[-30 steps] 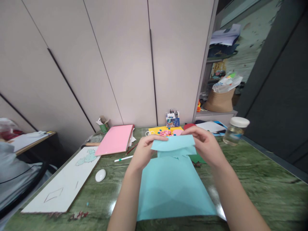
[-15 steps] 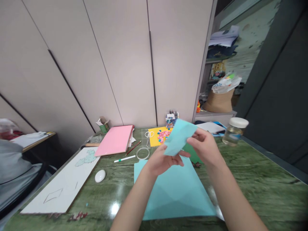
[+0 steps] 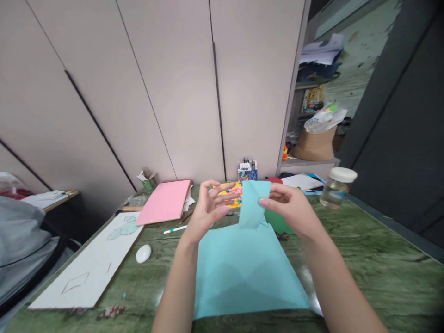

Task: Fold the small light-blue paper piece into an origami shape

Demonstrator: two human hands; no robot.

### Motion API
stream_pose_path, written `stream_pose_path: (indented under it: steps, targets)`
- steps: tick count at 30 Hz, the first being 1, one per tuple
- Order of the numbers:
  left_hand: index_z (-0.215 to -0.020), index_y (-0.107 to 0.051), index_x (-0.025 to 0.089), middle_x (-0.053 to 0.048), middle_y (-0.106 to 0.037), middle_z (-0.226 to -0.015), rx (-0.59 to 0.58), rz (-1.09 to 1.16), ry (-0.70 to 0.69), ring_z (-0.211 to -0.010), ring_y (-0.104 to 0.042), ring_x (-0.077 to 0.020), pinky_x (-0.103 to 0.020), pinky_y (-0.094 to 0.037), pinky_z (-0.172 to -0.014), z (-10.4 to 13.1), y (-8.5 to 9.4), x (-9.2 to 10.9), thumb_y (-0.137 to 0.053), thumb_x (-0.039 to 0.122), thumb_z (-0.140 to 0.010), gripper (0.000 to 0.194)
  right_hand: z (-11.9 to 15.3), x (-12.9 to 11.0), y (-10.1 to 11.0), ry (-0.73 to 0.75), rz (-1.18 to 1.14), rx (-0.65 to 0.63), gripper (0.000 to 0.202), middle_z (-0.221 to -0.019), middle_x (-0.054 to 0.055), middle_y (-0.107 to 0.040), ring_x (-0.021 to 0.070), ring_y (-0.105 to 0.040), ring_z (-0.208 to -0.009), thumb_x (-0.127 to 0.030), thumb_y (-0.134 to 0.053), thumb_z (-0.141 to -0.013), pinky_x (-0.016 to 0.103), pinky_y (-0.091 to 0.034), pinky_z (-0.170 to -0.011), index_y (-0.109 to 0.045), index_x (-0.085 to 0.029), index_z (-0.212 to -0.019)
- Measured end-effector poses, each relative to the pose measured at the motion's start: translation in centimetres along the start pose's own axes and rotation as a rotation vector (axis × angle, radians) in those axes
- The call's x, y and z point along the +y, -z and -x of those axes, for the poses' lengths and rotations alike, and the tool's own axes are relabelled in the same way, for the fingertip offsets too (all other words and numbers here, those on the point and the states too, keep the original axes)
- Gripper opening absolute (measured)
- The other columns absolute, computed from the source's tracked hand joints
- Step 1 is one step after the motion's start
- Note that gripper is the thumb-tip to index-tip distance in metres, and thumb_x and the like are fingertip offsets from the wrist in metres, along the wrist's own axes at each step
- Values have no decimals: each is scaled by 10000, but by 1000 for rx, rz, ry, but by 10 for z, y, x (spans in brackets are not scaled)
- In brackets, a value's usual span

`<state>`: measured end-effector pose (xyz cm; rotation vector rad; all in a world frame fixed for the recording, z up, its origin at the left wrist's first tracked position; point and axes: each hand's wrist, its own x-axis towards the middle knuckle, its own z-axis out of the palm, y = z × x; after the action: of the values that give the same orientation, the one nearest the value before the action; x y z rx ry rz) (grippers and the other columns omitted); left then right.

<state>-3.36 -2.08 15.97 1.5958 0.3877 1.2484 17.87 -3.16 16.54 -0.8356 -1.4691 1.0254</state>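
A small folded piece of light blue paper (image 3: 254,203) is pinched by its right edge in my right hand (image 3: 289,206), held up above the table. My left hand (image 3: 210,210) hovers to the left of it, fingers apart and curved, touching nothing. Below both hands a large light blue sheet (image 3: 249,273) lies on the table, with faint crease lines and shadows on it. Behind the hands is a yellow sheet (image 3: 222,188) bearing several pink and blue pieces, partly hidden by my left hand. A green paper shape (image 3: 279,223) shows beside my right hand.
On the left are a white board (image 3: 90,263) with a cactus drawing, a white oval object (image 3: 143,253), a pink folder (image 3: 164,201) and a green-capped marker (image 3: 175,229). A lidded jar (image 3: 336,189) stands at right. A pen box (image 3: 247,170) is at the back. Another person's sleeve (image 3: 21,226) shows at left.
My left hand has let go of the small blue paper and moved left, its fingers opening. The paper, still in my right hand, has turned more upright and dropped slightly.
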Motion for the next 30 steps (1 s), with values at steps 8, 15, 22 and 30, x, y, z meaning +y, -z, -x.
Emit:
stream_pose_path:
  steps: [8,15,22,30]
  targets:
    - [-950,-661,197,-101,-593,-1084,71,-536,-83,-1041,-532,-197,-270,-493,-781,2,-19,-1,-601,248,-789,179,3,-9,-13,-21,84,-19,203,-704,25,-676,163,-617,-646,-302,-747,-623,271,-496,-590,-621,-166,-706]
    - [-1027,-667,223,-70,-602,-1001,143,-432,-48,-792,-551,-130,-252,-506,-690,2,-17,-7,-675,193,-718,311,0,-1,-14,5,23,-13,246,-758,38,-688,164,-624,-670,-299,-737,-640,264,-510,-578,-641,-172,-827]
    - [-1059,-651,233,-84,-576,-1129,174,-372,-13,-1006,-550,-194,-309,-507,-823,3,-21,-4,-681,160,-698,370,1,1,-14,-52,31,-17,271,-754,39,-696,169,-637,-640,-354,-690,-690,283,-525,-576,-663,-157,-875]
    - [-1188,-562,288,-57,-560,-1094,25,-540,-13,-791,-503,-130,-260,-476,-695,6,-20,4,-618,108,-740,487,3,-4,-18,-40,78,-6,240,-686,30,-681,152,-607,-592,-335,-699,-683,257,-493,-539,-670,-153,-837]
